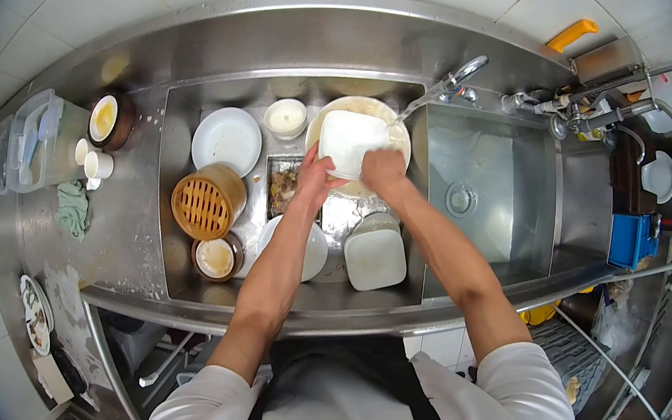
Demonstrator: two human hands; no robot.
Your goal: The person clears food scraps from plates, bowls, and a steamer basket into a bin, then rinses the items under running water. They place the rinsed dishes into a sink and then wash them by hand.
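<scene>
mostly dishes around, both hands' fingers gripping white square dish (351,141) under tap (457,79), bamboo steamer (206,202) left

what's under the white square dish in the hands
A round cream plate lies under the white square dish, its rim showing around it. Both hands, left and right, grip the dish. The plate's centre is covered, so nothing there can be seen.

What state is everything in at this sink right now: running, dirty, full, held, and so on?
Tap: running, water falling onto the container.
White square container: held by both hands under the stream.
Left hand: gripping the container's lower edge.
Right hand: pressed on the container's right side.
Bamboo steamer: upright in the left basin.
Round white plate: lying flat, looks bare.
Right basin: no dishes inside.
Green cloth: crumpled on the counter.
</scene>
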